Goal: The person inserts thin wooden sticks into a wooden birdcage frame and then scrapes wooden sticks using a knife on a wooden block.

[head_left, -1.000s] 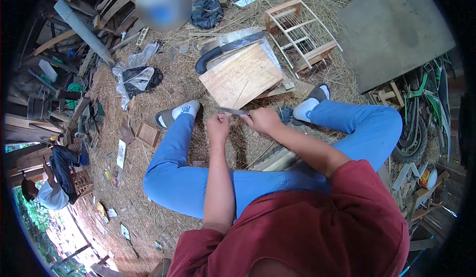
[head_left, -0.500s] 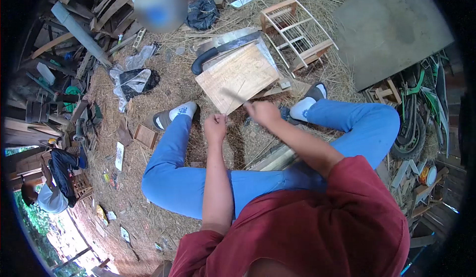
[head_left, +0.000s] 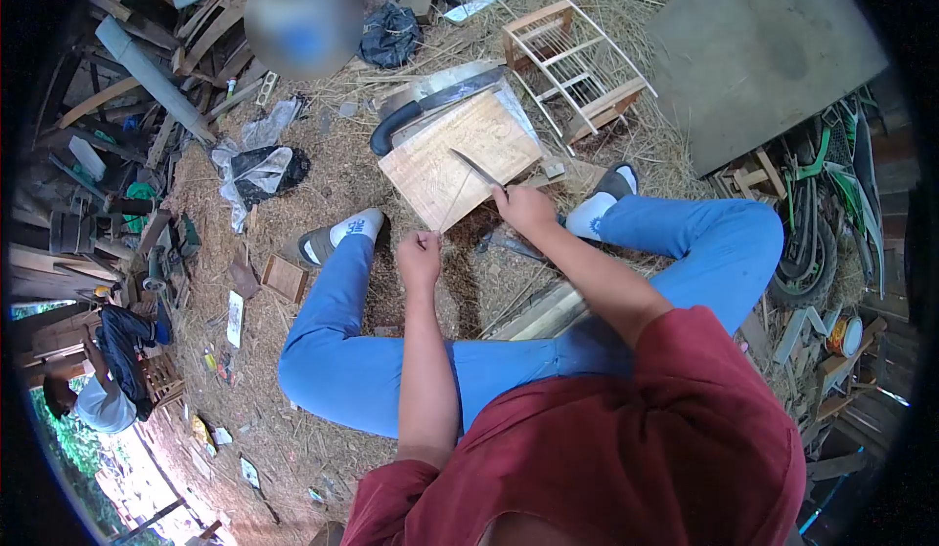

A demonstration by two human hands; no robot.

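Note:
In the head view, my right hand (head_left: pixel 526 211) is closed around the handle of a knife (head_left: pixel 474 167). The blade points up and left, over the pale wooden board (head_left: pixel 421 165). My left hand (head_left: pixel 421 256) pinches the near end of a thin wooden stick (head_left: pixel 451 210), which runs up across the board's near corner toward the blade. Behind the board lies a large blade with a black handle (head_left: pixel 393 128). Just right of it stands a small wooden frame with thin bars (head_left: pixel 584 75).
Straw and shavings cover the ground (head_left: pixel 323 370). A flat grey sheet (head_left: pixel 768 62) leans at the right above a green motorbike (head_left: pixel 822 179). Scrap wood (head_left: pixel 161 77) is heaped at left. Another person (head_left: pixel 103 390) sits at far left. A black plastic bag (head_left: pixel 389 36) lies beyond the board.
The knife, blurred and lower before, now shows sharply, its blade farther up over the board. My right hand has moved slightly right and down the view. My left hand keeps the stick.

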